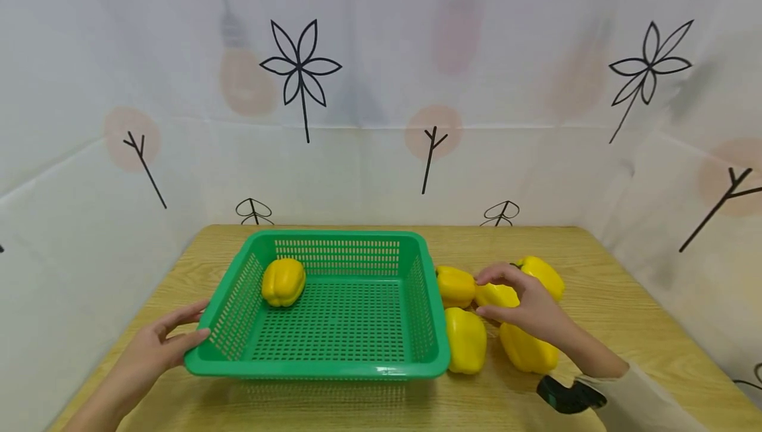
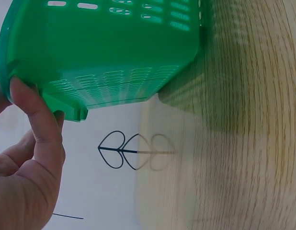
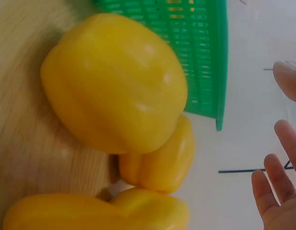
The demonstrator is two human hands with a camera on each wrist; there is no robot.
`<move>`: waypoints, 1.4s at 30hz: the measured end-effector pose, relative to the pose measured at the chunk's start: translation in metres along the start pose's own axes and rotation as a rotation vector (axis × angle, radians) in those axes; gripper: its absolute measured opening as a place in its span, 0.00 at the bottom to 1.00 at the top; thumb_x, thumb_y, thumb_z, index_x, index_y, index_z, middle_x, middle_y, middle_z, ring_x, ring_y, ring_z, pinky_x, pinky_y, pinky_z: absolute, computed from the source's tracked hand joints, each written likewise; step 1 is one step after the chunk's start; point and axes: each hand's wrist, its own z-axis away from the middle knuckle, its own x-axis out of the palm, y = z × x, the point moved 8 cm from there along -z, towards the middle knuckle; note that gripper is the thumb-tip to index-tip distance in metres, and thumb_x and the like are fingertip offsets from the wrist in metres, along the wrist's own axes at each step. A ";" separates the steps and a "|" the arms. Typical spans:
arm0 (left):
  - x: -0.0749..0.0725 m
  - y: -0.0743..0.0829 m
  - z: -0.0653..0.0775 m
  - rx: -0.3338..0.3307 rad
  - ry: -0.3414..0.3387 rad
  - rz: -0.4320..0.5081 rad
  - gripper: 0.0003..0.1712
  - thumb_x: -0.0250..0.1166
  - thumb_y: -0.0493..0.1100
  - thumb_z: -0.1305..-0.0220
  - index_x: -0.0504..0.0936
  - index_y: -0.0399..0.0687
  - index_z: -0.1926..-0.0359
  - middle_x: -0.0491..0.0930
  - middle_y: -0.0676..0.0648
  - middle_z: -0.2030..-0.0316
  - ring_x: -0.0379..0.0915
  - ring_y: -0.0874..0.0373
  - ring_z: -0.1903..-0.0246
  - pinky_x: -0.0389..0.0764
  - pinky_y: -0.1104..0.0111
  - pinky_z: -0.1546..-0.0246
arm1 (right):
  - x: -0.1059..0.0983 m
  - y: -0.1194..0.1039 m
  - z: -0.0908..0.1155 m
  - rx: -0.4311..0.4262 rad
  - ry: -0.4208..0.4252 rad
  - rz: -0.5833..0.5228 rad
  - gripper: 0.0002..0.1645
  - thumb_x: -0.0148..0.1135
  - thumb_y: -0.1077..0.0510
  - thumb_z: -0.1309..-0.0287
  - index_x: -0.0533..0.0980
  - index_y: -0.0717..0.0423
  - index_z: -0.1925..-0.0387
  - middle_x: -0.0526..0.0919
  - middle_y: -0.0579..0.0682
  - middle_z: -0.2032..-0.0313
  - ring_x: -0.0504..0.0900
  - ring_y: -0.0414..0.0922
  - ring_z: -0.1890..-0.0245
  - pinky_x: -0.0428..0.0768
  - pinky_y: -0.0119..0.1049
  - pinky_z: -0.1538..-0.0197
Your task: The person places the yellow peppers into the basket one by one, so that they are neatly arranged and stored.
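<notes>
A green plastic basket [image 1: 315, 369] with slotted walls stands on the table, one yellow bell pepper [image 1: 284, 282] lying in its far left part. My left hand [image 1: 149, 347] holds the basket's left rim between thumb and fingers. Over a group of yellow bell peppers to the right of the basket hovers my right hand [image 1: 532, 303]. Its fingers are spread and grip nothing. Below it lies a partly hidden pepper [image 1: 497, 295]. Around that one are a pepper by the basket wall [image 1: 456, 286], a nearer pepper [image 1: 466, 341], a far right pepper [image 1: 543, 276] and a near right pepper [image 1: 528, 350].
The wooden table [image 1: 601, 313] is bordered by a white patterned curtain [image 1: 369, 174] at the back and both sides. A dark band [image 1: 570, 395] sits on my right wrist. Part of a black cable [image 1: 749, 382] shows at the right edge.
</notes>
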 end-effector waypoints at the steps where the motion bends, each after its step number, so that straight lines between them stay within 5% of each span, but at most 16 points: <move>1: 0.000 0.000 0.000 0.002 0.001 -0.002 0.37 0.59 0.48 0.34 0.57 0.41 0.30 0.55 0.36 0.37 0.79 0.56 0.60 0.78 0.65 0.61 | 0.000 0.000 0.001 -0.004 -0.002 0.012 0.22 0.71 0.68 0.56 0.74 0.53 0.58 0.76 0.46 0.57 0.72 0.36 0.53 0.68 0.26 0.49; 20: 0.001 0.002 0.001 0.021 0.002 -0.004 0.36 0.60 0.47 0.35 0.58 0.42 0.31 0.55 0.38 0.37 0.79 0.55 0.61 0.78 0.66 0.61 | -0.007 0.017 0.028 -0.081 -0.016 0.189 0.29 0.78 0.64 0.67 0.75 0.45 0.60 0.76 0.49 0.57 0.68 0.34 0.52 0.63 0.20 0.48; 31: 0.001 0.002 0.001 0.006 0.003 0.003 0.37 0.60 0.47 0.35 0.57 0.41 0.30 0.55 0.37 0.37 0.79 0.54 0.61 0.78 0.65 0.62 | -0.011 0.036 0.045 0.005 -0.070 0.260 0.28 0.79 0.59 0.67 0.76 0.50 0.59 0.74 0.43 0.56 0.64 0.33 0.51 0.63 0.27 0.52; 42: 0.001 0.003 0.002 -0.001 -0.004 0.004 0.37 0.60 0.48 0.35 0.57 0.41 0.30 0.55 0.37 0.37 0.79 0.54 0.61 0.78 0.65 0.61 | -0.018 0.049 0.060 0.041 -0.110 0.311 0.35 0.81 0.52 0.71 0.75 0.48 0.55 0.69 0.40 0.54 0.60 0.31 0.50 0.66 0.53 0.56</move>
